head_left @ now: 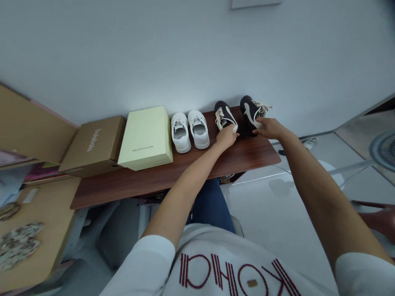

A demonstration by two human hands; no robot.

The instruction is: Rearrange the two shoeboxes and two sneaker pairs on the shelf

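Two black sneakers with cream trim and laces are at the right part of a narrow reddish-brown wooden shelf (247,154). My left hand (226,136) is closed on the heel of the left black sneaker (222,113), whose toe points to the wall. The right black sneaker (247,110) is tilted, its side showing, and my right hand (269,128) grips it at the heel. To the left of them, a pair of white sneakers (200,140) stands side by side with toes to the wall.
Left of the white sneakers sit a pale yellow shoebox (145,131) and a brown cardboard box (92,142). A light wooden desk (52,222) adjoins at the left. On the right are a fan (384,150) and another shoe (309,143) on the floor.
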